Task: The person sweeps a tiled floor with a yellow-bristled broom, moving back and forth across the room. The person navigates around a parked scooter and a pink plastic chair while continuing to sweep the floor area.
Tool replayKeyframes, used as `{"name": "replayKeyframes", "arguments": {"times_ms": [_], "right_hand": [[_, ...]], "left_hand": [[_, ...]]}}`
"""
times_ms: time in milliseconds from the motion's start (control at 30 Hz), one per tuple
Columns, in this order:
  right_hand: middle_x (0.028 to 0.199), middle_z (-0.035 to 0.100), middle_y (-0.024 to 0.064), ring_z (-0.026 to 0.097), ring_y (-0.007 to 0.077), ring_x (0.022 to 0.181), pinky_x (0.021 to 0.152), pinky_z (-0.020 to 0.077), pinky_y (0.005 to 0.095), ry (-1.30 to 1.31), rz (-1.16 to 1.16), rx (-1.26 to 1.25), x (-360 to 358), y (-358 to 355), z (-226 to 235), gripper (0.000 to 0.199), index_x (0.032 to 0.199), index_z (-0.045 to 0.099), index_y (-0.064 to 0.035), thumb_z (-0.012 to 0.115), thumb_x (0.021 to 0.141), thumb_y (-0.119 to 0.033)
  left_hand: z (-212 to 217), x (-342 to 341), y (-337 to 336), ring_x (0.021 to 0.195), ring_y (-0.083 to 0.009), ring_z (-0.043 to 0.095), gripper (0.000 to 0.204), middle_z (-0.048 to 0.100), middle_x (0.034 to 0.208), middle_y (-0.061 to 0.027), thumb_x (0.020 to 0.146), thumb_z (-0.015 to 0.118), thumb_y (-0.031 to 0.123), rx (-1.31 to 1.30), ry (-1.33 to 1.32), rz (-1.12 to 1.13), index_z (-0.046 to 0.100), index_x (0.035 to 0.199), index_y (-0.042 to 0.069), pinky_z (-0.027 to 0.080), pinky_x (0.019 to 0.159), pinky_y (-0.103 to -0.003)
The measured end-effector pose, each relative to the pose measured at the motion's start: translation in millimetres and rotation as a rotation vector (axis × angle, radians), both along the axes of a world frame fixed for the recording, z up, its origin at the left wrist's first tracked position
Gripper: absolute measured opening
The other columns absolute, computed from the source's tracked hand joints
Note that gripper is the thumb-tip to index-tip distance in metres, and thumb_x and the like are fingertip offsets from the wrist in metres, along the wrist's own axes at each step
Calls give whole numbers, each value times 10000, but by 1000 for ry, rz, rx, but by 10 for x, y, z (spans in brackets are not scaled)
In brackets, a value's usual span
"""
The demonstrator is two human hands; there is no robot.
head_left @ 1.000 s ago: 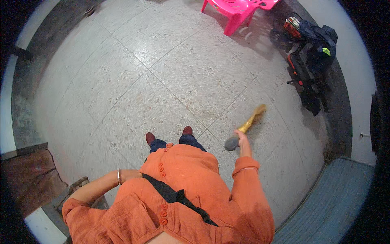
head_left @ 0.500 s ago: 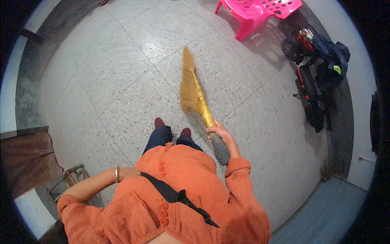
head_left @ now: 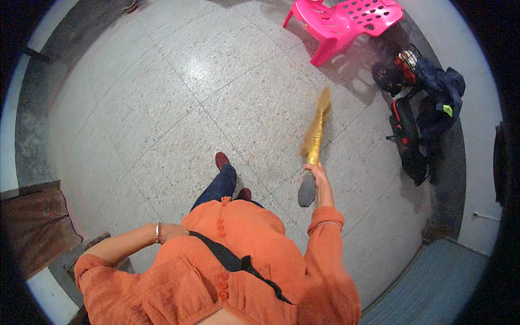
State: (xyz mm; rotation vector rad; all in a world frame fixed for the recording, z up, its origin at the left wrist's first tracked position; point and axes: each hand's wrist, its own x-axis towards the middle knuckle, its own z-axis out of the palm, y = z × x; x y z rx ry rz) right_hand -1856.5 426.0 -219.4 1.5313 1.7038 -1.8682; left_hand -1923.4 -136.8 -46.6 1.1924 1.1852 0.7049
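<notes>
My right hand (head_left: 318, 174) is wrapped round the handle of a soft grass broom (head_left: 315, 150). The handle has a gold-bound part beyond my fingers and a grey butt end on the near side of them. Straw-coloured bristles reach forward over the speckled floor (head_left: 260, 135), slightly blurred. My left hand (head_left: 175, 231) rests against my waist, close to a black strap (head_left: 227, 260) across the orange shirt. Its fingers are hidden against the cloth.
A pink plastic chair (head_left: 346, 24) stands at the far right. Dark bags (head_left: 411, 135) and a dark jacket (head_left: 441, 92) lie along the right wall. A blue-grey surface (head_left: 433, 281) fills the lower right corner. Brown cloth (head_left: 40, 227) hangs at the left.
My right hand has swung the broom to the right, away from the front of my feet. My left foot has stepped slightly forward. The left hand stays at my waist.
</notes>
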Motion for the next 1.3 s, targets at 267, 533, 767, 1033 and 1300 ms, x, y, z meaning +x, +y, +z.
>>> {"name": "replayKeyframes", "arguments": {"times_ms": [267, 533, 767, 1033, 1300], "right_hand": [[741, 544, 45, 554, 181, 588, 439, 480, 334, 20, 179, 87, -662, -397, -301, 437, 992, 470, -19, 680, 610, -12], [829, 550, 25, 542, 141, 710, 630, 464, 279, 7, 401, -245, -1161, -855, 626, 653, 1191, 445, -91, 709, 595, -63], [750, 547, 45, 539, 152, 535, 460, 466, 305, 67, 223, -159, -1292, -254, 957, 671, 1248, 399, -136, 650, 644, 12], [764, 539, 42, 532, 178, 614, 530, 458, 331, -52, -13, 155, -2107, 1022, 517, 404, 960, 492, -47, 679, 605, -4], [774, 558, 50, 536, 190, 612, 554, 451, 334, -141, 182, 56, -2684, 1805, -217, 397, 947, 519, -34, 704, 595, -35]], "left_hand": [[5, -776, -81, 684, -340, 574, 303, 604, 771, -196, 679, 590, 288, -99, -122, 20, 597, 707, -14, 429, 552, -403], [-97, -1241, 142, 630, -328, 555, 315, 593, 732, -195, 689, 578, 293, -14, -149, 46, 578, 696, -22, 419, 536, -392], [-30, -1444, 351, 602, -337, 540, 309, 586, 707, -192, 691, 564, 298, -33, -75, 29, 565, 705, -11, 406, 525, -390], [333, -1748, 1015, 668, -330, 559, 324, 591, 744, -195, 728, 523, 314, -132, 24, 178, 566, 741, -7, 408, 558, -390], [399, -1973, 1821, 797, -324, 573, 384, 609, 915, -184, 773, 464, 335, -58, -5, 284, 584, 909, -3, 439, 663, -386]]}}
